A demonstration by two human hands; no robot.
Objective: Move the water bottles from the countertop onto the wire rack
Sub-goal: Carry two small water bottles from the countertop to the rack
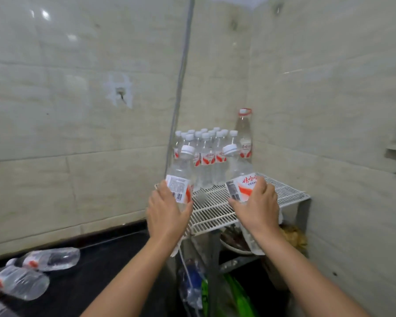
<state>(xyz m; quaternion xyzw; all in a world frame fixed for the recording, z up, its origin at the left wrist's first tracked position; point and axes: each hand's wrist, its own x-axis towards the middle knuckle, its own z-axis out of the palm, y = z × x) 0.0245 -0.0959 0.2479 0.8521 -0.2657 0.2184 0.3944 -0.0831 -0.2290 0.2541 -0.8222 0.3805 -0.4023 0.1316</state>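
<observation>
My left hand (166,212) grips a clear water bottle (181,172) with a white cap and a red-and-white label, held tilted over the left front of the white wire rack (215,213). In my right hand (257,208) is a second water bottle (239,177), leaning left above the rack's middle. Several upright bottles (206,156) stand grouped at the back of the rack, with a taller red-ringed bottle (244,136) behind them in the corner. On the black countertop (96,271) at the lower left lie several more bottles (48,259) on their sides.
Tiled walls meet in a corner behind the rack, and a grey pipe (181,88) runs down the left wall. Under the rack sit a dish of food (233,241), plastic bags (233,294) and a blue-capped bottle (192,280).
</observation>
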